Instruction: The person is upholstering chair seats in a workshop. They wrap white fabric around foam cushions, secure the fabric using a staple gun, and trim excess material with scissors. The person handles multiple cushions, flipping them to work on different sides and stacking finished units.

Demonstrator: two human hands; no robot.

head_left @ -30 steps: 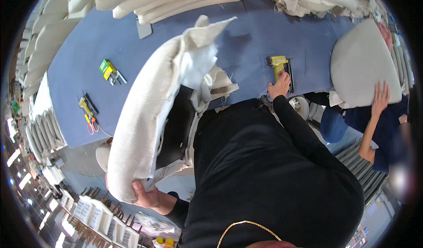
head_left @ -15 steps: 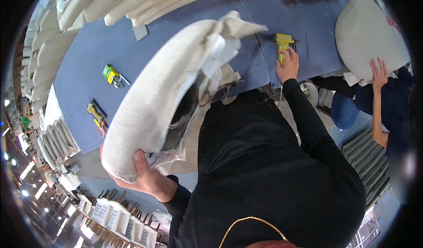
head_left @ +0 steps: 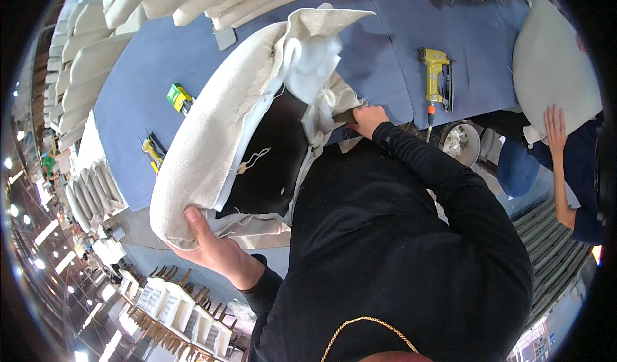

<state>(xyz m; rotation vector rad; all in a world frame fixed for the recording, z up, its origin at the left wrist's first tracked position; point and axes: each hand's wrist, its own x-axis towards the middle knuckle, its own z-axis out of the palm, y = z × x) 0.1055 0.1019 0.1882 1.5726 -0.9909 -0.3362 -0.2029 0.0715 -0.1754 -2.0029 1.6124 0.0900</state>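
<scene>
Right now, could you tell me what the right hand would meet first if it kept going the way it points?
The right hand points left and already touches the cushion's loose beige fabric; white padding probably follows.

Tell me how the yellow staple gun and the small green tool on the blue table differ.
The yellow staple gun is the larger of the two, long-bodied with a black magazine; the small green tool is compact and blocky. The staple gun lies on the right part of the blue table, nearer the right hand; the green tool lies left of the cushion panel. Both rest untouched on the table.
</scene>
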